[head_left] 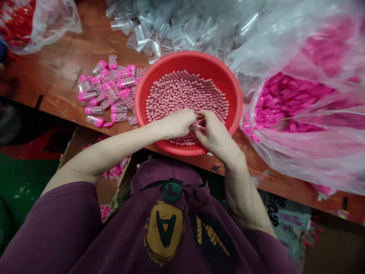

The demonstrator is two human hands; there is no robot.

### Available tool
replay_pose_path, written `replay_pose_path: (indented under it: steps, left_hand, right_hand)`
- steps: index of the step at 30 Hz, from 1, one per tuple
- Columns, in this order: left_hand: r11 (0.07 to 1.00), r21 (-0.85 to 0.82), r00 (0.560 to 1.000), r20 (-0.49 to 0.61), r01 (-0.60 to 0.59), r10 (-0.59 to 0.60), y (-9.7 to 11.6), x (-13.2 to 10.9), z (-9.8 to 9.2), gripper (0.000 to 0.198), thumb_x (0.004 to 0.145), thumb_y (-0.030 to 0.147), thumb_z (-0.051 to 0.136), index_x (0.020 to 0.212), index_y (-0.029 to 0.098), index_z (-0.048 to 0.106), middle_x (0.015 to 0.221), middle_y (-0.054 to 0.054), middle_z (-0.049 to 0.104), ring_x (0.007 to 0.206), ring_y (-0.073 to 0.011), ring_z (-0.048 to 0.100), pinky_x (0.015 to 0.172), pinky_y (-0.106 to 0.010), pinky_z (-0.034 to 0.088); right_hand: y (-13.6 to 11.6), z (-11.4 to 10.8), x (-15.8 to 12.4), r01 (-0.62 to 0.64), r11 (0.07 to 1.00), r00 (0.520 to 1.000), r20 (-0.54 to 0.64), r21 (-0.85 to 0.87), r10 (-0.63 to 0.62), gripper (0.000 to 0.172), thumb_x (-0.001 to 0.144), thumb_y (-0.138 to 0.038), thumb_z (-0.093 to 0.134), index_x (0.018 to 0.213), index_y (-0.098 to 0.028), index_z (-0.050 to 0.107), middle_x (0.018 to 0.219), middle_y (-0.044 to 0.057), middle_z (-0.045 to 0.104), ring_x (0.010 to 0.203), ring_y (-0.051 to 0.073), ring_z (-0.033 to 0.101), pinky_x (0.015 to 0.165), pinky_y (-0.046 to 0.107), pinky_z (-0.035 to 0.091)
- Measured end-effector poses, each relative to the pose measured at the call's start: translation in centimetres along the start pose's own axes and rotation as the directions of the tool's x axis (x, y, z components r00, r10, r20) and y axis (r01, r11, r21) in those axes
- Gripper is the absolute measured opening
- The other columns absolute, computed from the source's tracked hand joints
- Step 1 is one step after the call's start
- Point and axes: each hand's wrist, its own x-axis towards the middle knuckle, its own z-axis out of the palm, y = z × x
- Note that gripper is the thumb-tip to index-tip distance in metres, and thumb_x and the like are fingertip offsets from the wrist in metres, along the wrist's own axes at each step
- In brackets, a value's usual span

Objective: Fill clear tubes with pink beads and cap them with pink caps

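A red plastic bowl (188, 61) holds a heap of small pink beads (185, 91). Over the near side of the heap, both of my hands meet. My right hand (213, 131) curls its thumb and fingers round a small clear plastic tube (199, 125). My left hand (181, 123) is closed against it with the fingertips close together; what lies inside that hand is hidden. Left of the bowl lies a pile of bead-filled clear tubes with pink caps (111, 89).
Many empty clear tubes (159, 30) lie behind the bowl. At right, a clear plastic bag (285, 152) holds loose pink caps (285, 102). A bag of red pieces (19, 23) sits far left. Below the table's (57, 72) edge stands a cardboard box (108, 190) with pink pieces.
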Motion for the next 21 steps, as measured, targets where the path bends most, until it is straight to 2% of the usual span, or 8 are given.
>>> replay_pose_path:
  steps: [3, 5, 7, 9, 10, 13, 16, 21]
  left_hand:
    - [0.854, 0.514, 0.994, 0.108, -0.081, 0.029, 0.1, 0.4, -1.4, 0.03, 0.105, 0.009, 0.052, 0.114, 0.008, 0.08, 0.12, -0.019, 0.078, 0.113, -0.0277, 0.075, 0.104, -0.038, 0.056]
    - [0.756, 0.645, 0.99, 0.14, -0.112, 0.027, 0.2, 0.8, -1.5, 0.039, 0.108, 0.006, 0.042, 0.117, 0.005, 0.08, 0.124, -0.023, 0.077, 0.118, -0.0293, 0.075, 0.105, -0.039, 0.056]
    - [0.736, 0.658, 0.977, 0.214, -0.159, 0.02, 0.4, 1.5, -0.5, 0.039, 0.104, 0.002, 0.043, 0.118, 0.005, 0.079, 0.125, -0.023, 0.077, 0.116, -0.0294, 0.075, 0.101, -0.039, 0.056]
    - [0.797, 0.58, 0.966, 0.257, -0.169, 0.018, 0.8, 2.3, 1.0, 0.034, 0.098, 0.0, 0.051, 0.115, 0.009, 0.078, 0.122, -0.019, 0.078, 0.109, -0.0276, 0.073, 0.098, -0.039, 0.056]
    - [0.854, 0.498, 0.968, 0.251, -0.153, 0.027, 1.1, 2.8, 1.9, 0.03, 0.094, -0.001, 0.055, 0.109, 0.012, 0.078, 0.117, -0.015, 0.078, 0.105, -0.0259, 0.072, 0.097, -0.038, 0.055]
    - [0.974, 0.205, 0.976, 0.21, -0.095, 0.051, 2.0, 4.1, 3.6, 0.026, 0.082, -0.003, 0.066, 0.091, 0.019, 0.075, 0.096, -0.003, 0.074, 0.092, -0.0202, 0.065, 0.092, -0.035, 0.053]
    - [0.998, -0.04, 0.988, 0.149, -0.044, 0.049, 2.4, 4.7, 3.7, 0.027, 0.074, 0.001, 0.075, 0.097, 0.016, 0.078, 0.091, 0.001, 0.073, 0.085, -0.0164, 0.064, 0.085, -0.032, 0.05]
    - [0.829, -0.559, 1.0, 0.001, -0.012, 0.015, 2.6, 2.9, 2.0, 0.036, 0.072, 0.012, 0.087, 0.107, 0.013, 0.082, 0.103, -0.003, 0.08, 0.095, -0.014, 0.07, 0.096, -0.031, 0.055]
  right_hand:
    - [0.7, -1.2, -1.3, -0.006, 0.999, 0.97, -0.241, -0.047, -0.006, 0.033, 0.104, -0.03, 0.065, 0.136, -0.025, 0.071, 0.138, 0.014, 0.078, 0.127, 0.03, 0.074, 0.106, 0.051, 0.065]
    - [3.3, -3.1, -2.7, -0.112, 0.991, 0.896, -0.44, -0.079, 0.067, 0.025, 0.108, -0.034, 0.061, 0.127, -0.026, 0.075, 0.128, 0.012, 0.081, 0.119, 0.028, 0.077, 0.102, 0.049, 0.066]
    - [7.3, -5.6, -4.7, -0.278, 0.958, 0.787, -0.589, -0.072, 0.184, 0.025, 0.107, -0.036, 0.058, 0.119, -0.025, 0.077, 0.11, 0.009, 0.082, 0.101, 0.026, 0.078, 0.095, 0.048, 0.066]
    - [11.6, -8.0, -6.9, -0.456, 0.888, 0.688, -0.656, -0.056, 0.311, 0.022, 0.099, -0.035, 0.06, 0.108, -0.024, 0.077, 0.099, 0.008, 0.081, 0.092, 0.026, 0.076, 0.092, 0.049, 0.066]
    - [13.4, -8.8, -7.8, -0.525, 0.849, 0.676, -0.634, -0.056, 0.376, 0.021, 0.096, -0.034, 0.062, 0.104, -0.023, 0.078, 0.097, 0.008, 0.08, 0.089, 0.026, 0.074, 0.093, 0.05, 0.065]
    - [16.3, -9.5, -9.2, -0.559, 0.819, 0.756, -0.487, -0.134, 0.437, 0.023, 0.091, -0.032, 0.064, 0.104, -0.02, 0.08, 0.103, 0.012, 0.078, 0.082, 0.025, 0.07, 0.094, 0.054, 0.065]
    - [16.0, -7.8, -8.3, -0.539, 0.812, 0.798, -0.444, -0.224, 0.408, 0.026, 0.095, -0.037, 0.065, 0.103, -0.019, 0.082, 0.102, 0.014, 0.075, 0.09, 0.028, 0.07, 0.099, 0.056, 0.063]
    - [15.1, -5.2, -6.0, -0.639, 0.665, 0.768, -0.365, -0.387, 0.526, 0.022, 0.094, -0.036, 0.073, 0.1, -0.016, 0.078, 0.11, 0.021, 0.076, 0.113, 0.04, 0.073, 0.108, 0.067, 0.057]
